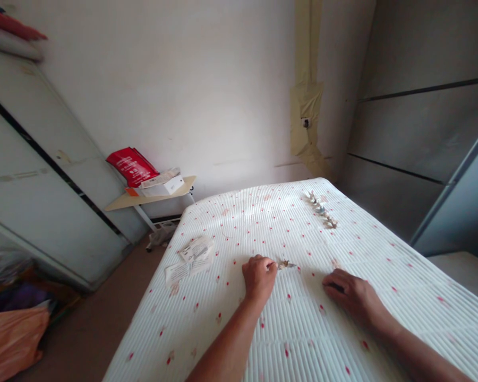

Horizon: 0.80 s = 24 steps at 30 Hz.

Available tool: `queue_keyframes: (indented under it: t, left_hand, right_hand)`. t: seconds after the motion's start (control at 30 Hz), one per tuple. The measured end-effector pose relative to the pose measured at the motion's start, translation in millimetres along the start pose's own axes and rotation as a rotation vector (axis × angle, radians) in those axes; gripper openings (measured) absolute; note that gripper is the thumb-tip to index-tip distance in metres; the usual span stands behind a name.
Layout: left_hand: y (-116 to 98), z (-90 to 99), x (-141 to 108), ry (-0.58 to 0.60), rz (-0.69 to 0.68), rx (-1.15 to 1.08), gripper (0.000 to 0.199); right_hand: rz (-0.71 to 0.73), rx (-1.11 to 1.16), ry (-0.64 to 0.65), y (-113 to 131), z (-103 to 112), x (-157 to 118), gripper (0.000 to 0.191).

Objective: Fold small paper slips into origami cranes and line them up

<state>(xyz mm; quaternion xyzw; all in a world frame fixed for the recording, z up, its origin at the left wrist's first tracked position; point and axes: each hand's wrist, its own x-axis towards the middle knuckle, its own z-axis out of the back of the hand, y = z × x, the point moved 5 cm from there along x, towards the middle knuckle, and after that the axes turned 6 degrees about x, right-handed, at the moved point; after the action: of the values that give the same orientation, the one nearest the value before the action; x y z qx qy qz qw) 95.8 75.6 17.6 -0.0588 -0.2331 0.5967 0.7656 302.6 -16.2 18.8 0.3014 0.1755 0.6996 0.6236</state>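
Left hand (258,276) pinches near end of small folded paper piece (286,263), which lies between the hands; long axis runs roughly sideways, grey tip pointing toward right hand (352,297). Right hand curled on bed (302,329), can't tell if holding anything. Row of folded pieces (321,210) beyond right hand, slanting away leftward. Printed paper scraps (191,260) left of left hand.

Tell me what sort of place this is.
Probably a bedroom in a home. A wide bed or mattress with a ribbed, flower-dotted cover fills the middle, a tall pale cupboard stands at the left, and a small table sits by the wall.
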Motion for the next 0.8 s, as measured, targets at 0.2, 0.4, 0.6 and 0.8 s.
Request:
queue_keyframes:
  t: [0.2,0.4,0.6,0.8]
  left_hand:
    - [-2,-2.1,-1,-0.032,0.024,-0.024,0.012]
    - [16,2.9,-7,-0.074,-0.022,-0.202,0.014]
    - [30,9.0,-10,-0.120,-0.016,-0.293,0.016]
    - [26,10.0,-11,-0.125,-0.030,-0.257,0.015]
  right_hand:
    - [-0.062,0.116,-0.101,7,-9,16,0.020]
    - [-0.076,0.079,-0.234,31,-30,39,0.016]
    - [-0.065,-0.076,-0.277,43,-41,49,0.017]
    - [-0.074,-0.139,-0.292,43,-47,56,0.020]
